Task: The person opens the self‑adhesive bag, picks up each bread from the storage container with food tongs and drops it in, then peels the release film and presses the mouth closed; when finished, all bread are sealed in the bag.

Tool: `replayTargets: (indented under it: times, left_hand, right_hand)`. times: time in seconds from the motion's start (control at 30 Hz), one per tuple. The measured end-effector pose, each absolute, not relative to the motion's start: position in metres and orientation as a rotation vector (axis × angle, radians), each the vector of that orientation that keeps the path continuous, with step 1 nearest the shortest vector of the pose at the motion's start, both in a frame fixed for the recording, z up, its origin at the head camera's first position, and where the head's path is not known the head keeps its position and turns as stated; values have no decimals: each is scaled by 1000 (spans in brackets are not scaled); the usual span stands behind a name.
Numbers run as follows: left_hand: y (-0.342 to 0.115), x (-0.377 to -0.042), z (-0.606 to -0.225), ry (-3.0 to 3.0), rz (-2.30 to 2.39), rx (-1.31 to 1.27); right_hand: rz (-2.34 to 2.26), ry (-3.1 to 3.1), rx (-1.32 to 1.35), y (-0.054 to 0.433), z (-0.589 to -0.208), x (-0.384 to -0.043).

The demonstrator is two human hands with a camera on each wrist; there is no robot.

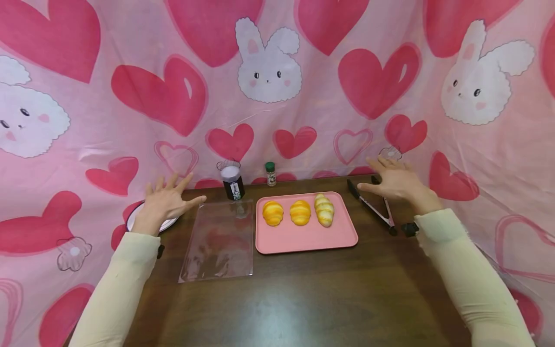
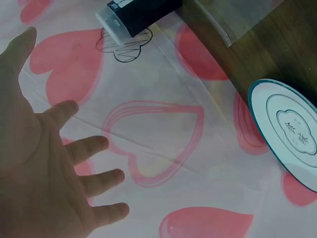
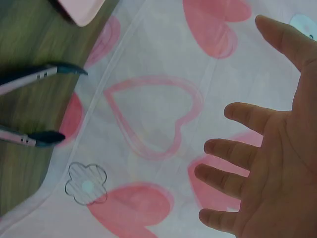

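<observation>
My left hand point(image 1: 164, 205) is held up with fingers spread, overlapping a white plate with a dark rim point(image 2: 285, 134) in the head view. On the other side my right hand point(image 1: 396, 180) is raised too, fingers apart, over black-ended tongs point(image 1: 373, 208). Both palms hold nothing. A pink tray point(image 1: 303, 241) lies between the hands, bearing two golden bread rolls point(image 1: 272, 213) point(image 1: 300, 212) and a paler croissant-shaped bread point(image 1: 324, 210). To the tray's left a clear plastic sheet or bag point(image 1: 221, 246) lies flat, close to my left hand.
A dark jar with a whitish lid point(image 1: 233, 185) stands behind the clear plastic. Right of it is a small green-capped shaker bottle point(image 1: 270, 174). A pink cloth with hearts and rabbits point(image 1: 269, 115) hangs along the back and sides of the brown wooden table point(image 1: 277, 299).
</observation>
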State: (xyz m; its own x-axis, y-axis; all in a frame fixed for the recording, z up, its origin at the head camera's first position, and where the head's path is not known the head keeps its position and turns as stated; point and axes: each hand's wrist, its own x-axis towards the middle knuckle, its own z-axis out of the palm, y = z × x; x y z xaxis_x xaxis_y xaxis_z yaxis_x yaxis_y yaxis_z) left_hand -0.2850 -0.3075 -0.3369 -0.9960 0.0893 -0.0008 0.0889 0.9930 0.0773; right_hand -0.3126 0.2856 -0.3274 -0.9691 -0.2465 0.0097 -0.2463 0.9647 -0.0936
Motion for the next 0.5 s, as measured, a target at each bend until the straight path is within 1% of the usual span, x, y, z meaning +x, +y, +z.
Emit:
replayTargets:
  times: [0.27,0.5]
  left_hand:
    - [-310,-284,-347,3154,87,221]
    - [-313,-281,-356,3152,145,276]
  right_hand:
    - [-228,3170,-528,266,-337,-313]
    - [-312,3169,-652,247,-347,-315]
